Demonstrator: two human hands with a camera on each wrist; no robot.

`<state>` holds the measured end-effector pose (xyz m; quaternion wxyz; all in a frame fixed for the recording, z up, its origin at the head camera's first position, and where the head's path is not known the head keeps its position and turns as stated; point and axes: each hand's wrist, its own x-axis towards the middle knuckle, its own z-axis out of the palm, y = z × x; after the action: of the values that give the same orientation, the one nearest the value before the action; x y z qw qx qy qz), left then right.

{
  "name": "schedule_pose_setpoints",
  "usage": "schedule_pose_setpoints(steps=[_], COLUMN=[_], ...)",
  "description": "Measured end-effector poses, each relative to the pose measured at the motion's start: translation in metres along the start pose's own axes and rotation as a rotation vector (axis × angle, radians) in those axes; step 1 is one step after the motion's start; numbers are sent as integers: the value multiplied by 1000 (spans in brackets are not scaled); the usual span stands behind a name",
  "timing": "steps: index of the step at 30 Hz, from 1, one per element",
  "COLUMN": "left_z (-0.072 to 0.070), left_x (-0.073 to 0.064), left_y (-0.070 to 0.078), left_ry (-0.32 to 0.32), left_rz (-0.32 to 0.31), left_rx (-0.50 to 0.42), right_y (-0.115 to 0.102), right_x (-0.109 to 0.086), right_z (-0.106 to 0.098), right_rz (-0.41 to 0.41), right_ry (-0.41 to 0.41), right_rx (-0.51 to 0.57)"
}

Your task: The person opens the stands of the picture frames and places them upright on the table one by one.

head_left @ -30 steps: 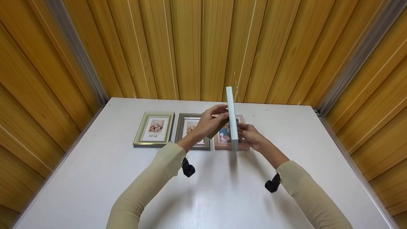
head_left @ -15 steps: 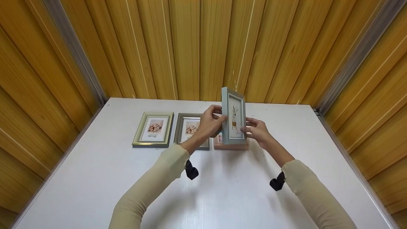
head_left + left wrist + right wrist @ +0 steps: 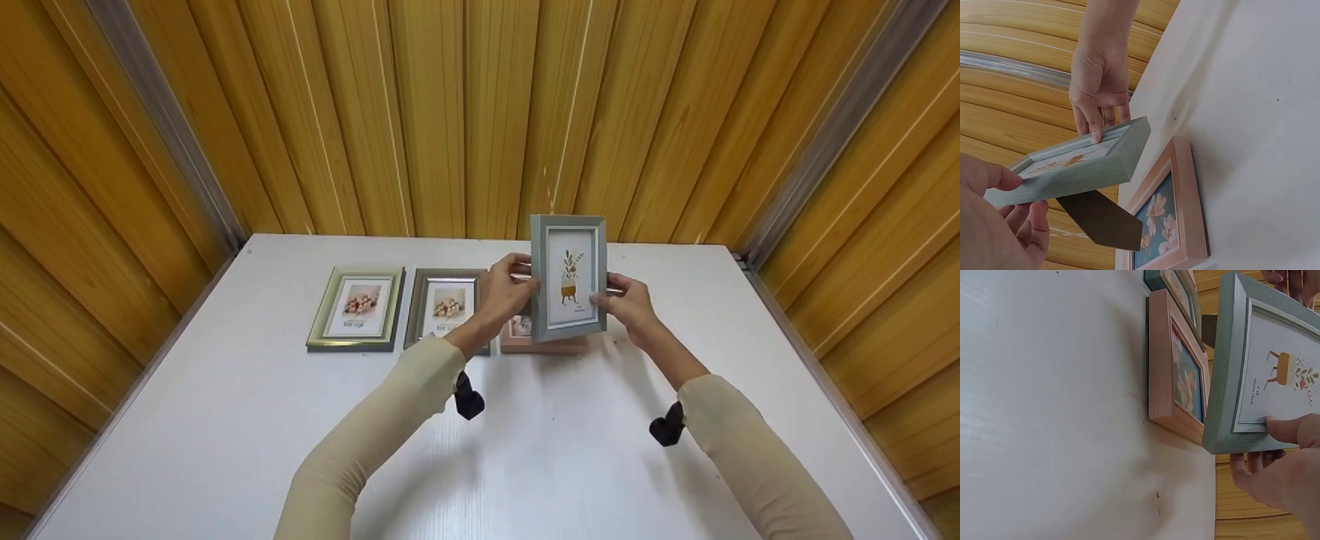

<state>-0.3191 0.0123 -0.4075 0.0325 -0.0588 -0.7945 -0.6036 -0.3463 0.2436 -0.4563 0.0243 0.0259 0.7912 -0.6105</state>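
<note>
Both hands hold a grey-green picture frame (image 3: 568, 330) upright above the table, its plant-pot print facing the head camera. My left hand (image 3: 508, 289) grips its left edge, thumb in front and fingers behind. My right hand (image 3: 630, 301) pinches the lower right edge, with the thumb on the front (image 3: 1283, 430). In the left wrist view a brown stand leg (image 3: 1100, 219) sticks out from the back of the frame. Partly hidden behind it, a pink picture frame (image 3: 540, 347) with a flower print lies on the table.
A gold-green picture frame (image 3: 352, 343) and a grey-brown picture frame (image 3: 417, 307) lie face up in a row left of the pink one. They rest on a white table (image 3: 225, 420). Wood-patterned panels (image 3: 427, 112) rise behind the table and on both sides.
The grey-green picture frame has turned from edge-on to facing the head camera and shifted slightly right. Both hands have moved right with it, still holding its sides.
</note>
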Motion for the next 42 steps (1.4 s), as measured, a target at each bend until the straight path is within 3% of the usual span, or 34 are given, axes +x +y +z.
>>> schedule_pose_setpoints(steps=[2,9,15,21,28,33,37,42], left_z=[2,14,28,45,62,73,79,86], left_x=[2,10,18,25,28,29,28,28], left_y=[1,6,16,23,19,17,13,4], left_ry=[-31,-84,-171,-209,-279,-344,-384,-415], left_rz=[-15,-22,-70,-13,5,34,33,10], left_rx=[-39,-34,-75,-87,-112,-69,-32,-51], right_y=[0,0,-2,-1,4,14,23,30], right_x=[1,4,7,9,9,12,12,13], right_z=[-4,-15,-28,-41,-54,-62,-65,-68], right_rz=[-13,-27,-22,-33,-20,-7,35,59], right_ry=[22,135,238,337,409,472,496,506], right_rx=[-12,-9,6,11,-3,11,47,61])
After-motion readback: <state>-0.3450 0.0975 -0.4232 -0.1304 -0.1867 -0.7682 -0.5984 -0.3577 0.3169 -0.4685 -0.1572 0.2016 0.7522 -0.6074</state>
